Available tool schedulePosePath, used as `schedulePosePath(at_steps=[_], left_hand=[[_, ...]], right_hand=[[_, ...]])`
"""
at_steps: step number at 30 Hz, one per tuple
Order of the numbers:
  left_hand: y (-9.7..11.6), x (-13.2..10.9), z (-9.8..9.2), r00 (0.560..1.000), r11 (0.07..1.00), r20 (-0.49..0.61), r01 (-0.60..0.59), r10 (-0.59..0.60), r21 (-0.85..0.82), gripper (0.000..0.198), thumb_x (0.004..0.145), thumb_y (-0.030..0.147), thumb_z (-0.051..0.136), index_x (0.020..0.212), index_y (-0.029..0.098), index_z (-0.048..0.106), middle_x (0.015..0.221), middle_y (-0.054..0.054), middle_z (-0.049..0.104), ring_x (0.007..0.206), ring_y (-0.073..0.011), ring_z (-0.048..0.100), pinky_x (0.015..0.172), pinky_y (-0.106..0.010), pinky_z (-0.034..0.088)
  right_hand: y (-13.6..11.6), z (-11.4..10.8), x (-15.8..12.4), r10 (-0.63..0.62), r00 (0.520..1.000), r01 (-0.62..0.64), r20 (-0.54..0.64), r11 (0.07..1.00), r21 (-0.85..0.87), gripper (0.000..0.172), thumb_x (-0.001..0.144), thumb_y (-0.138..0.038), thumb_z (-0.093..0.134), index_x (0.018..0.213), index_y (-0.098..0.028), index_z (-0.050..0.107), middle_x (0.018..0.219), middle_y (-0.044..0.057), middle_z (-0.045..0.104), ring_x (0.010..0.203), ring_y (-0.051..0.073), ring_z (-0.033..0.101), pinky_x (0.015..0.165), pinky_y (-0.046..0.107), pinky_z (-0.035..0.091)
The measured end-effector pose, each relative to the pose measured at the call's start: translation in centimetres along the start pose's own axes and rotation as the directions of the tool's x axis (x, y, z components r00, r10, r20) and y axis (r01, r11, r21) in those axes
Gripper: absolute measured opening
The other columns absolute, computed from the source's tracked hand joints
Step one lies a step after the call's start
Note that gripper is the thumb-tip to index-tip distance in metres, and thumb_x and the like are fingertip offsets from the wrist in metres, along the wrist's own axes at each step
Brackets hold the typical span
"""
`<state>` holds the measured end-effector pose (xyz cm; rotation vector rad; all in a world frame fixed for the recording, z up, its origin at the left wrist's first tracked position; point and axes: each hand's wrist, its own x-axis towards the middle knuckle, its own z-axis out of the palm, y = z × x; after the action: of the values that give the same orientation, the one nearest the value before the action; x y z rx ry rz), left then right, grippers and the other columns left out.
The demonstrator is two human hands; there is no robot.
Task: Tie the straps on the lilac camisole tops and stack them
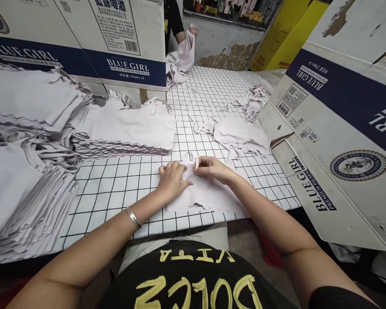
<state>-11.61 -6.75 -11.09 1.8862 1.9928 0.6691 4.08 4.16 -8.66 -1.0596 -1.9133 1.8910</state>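
Observation:
A pale pinkish strappy top (209, 195) lies spread on the table in front of me. My left hand (173, 180) rests on its left part, the fingers bent down and the thumb stretched out apart over the cloth. My right hand (216, 169) pinches the top's strap near the upper edge, thumb against forefinger. Both hands touch the same garment, a short gap apart. Just beyond them lies another crumpled pale top (239, 133), its straps loose.
Stacks of pale tops (125, 126) fill the left side. Large cardboard boxes (131, 68) stand behind them, and another cardboard box (350, 128) leans at the right. Across the grid-patterned table (116, 184), another person's hand (193, 29) lifts pale cloth (185, 51).

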Motion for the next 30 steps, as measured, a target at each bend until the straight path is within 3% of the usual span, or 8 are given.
schedulePosePath(at_steps=[3, 7, 15, 19, 21, 23, 27, 30], left_hand=[[-0.6, -2.8, -0.4, 0.957, 0.94, -0.056, -0.268, 0.286, 0.21, 0.036, 0.089, 0.033, 0.059, 0.123, 0.018, 0.057, 0.132, -0.013, 0.055, 0.126, -0.03, 0.043, 0.109, -0.052, 0.02], [-2.3, -6.9, -0.5, 0.845, 0.82, 0.223, -0.53, 0.486, 0.218, 0.053, 0.095, 0.051, 0.042, 0.142, 0.027, 0.04, 0.152, -0.006, 0.036, 0.142, -0.0288, 0.024, 0.115, -0.049, 0.013], [-2.5, -8.3, -1.8, 0.836, 0.84, 0.35, -0.506, 0.423, 0.195, 0.061, 0.093, 0.062, 0.032, 0.148, 0.036, 0.028, 0.155, -0.004, 0.029, 0.143, -0.0309, 0.025, 0.115, -0.057, 0.005], [-2.2, -7.7, -1.8, 0.84, 0.85, 0.351, -0.495, 0.414, 0.18, 0.075, 0.092, 0.065, 0.03, 0.153, 0.024, 0.014, 0.158, -0.008, 0.019, 0.145, -0.0277, 0.017, 0.118, -0.049, 0.007], [-3.2, -8.0, -1.9, 0.819, 0.838, 0.386, -0.517, 0.424, 0.177, 0.08, 0.09, 0.069, 0.03, 0.153, 0.025, 0.011, 0.159, -0.007, 0.015, 0.146, -0.0283, 0.011, 0.118, -0.049, 0.005], [-4.5, -8.4, -2.3, 0.799, 0.821, 0.409, -0.543, 0.44, 0.178, 0.079, 0.088, 0.07, 0.032, 0.153, 0.029, 0.012, 0.159, -0.006, 0.014, 0.146, -0.029, 0.012, 0.117, -0.05, 0.002], [-4.6, -7.5, -3.1, 0.79, 0.801, 0.37, -0.574, 0.489, 0.167, 0.075, 0.089, 0.066, 0.037, 0.152, 0.032, 0.014, 0.157, -0.007, 0.02, 0.145, -0.0302, 0.018, 0.115, -0.055, -0.007], [-0.9, -4.7, -2.2, 0.739, 0.771, 0.366, -0.631, 0.566, 0.082, 0.07, 0.093, 0.061, 0.035, 0.153, 0.03, 0.014, 0.156, -0.006, 0.022, 0.145, -0.0287, 0.017, 0.115, -0.055, -0.007]], right_hand=[[-0.5, 0.0, 0.7, 0.078, 0.997, -0.071, -0.003, 0.926, 0.371, 0.021, 0.064, -0.018, 0.074, 0.075, -0.016, 0.057, 0.086, 0.004, 0.068, 0.076, 0.014, 0.06, 0.075, 0.03, 0.047], [-1.9, -0.4, 3.1, 0.144, 0.989, -0.129, 0.022, 0.795, 0.593, 0.012, 0.07, -0.015, 0.069, 0.073, -0.016, 0.057, 0.092, 0.007, 0.07, 0.084, 0.017, 0.063, 0.077, 0.032, 0.05], [-3.9, -0.8, 8.7, 0.209, 0.972, -0.183, -0.107, 0.96, 0.211, 0.004, 0.081, -0.016, 0.06, 0.082, -0.017, 0.057, 0.092, 0.008, 0.07, 0.077, 0.016, 0.063, 0.068, 0.029, 0.049], [-1.8, -1.2, 4.1, -0.249, 0.916, 0.022, -0.315, 0.814, -0.58, 0.029, 0.085, -0.035, 0.06, 0.109, -0.018, 0.06, 0.112, 0.012, 0.066, 0.106, 0.027, 0.059, 0.095, 0.045, 0.044], [0.7, -1.6, -0.7, -0.451, 0.879, 0.164, -0.154, 0.59, -0.791, 0.05, 0.087, -0.044, 0.057, 0.132, -0.024, 0.049, 0.138, 0.01, 0.051, 0.131, 0.03, 0.042, 0.109, 0.05, 0.03], [3.6, -2.0, -5.8, -0.372, 0.928, 0.199, 0.011, 0.47, -0.86, 0.062, 0.087, -0.051, 0.055, 0.143, -0.03, 0.037, 0.154, 0.007, 0.032, 0.143, 0.031, 0.023, 0.115, 0.053, 0.019], [6.9, -4.3, -11.4, -0.351, 0.924, 0.084, -0.151, 0.573, -0.815, 0.052, 0.091, -0.047, 0.049, 0.14, -0.03, 0.042, 0.149, 0.008, 0.038, 0.139, 0.028, 0.031, 0.113, 0.05, 0.025], [6.1, -7.8, -10.1, -0.474, 0.732, -0.034, -0.49, 0.692, -0.721, 0.03, 0.092, -0.037, 0.048, 0.117, -0.025, 0.06, 0.121, 0.01, 0.059, 0.117, 0.025, 0.05, 0.101, 0.043, 0.039]])
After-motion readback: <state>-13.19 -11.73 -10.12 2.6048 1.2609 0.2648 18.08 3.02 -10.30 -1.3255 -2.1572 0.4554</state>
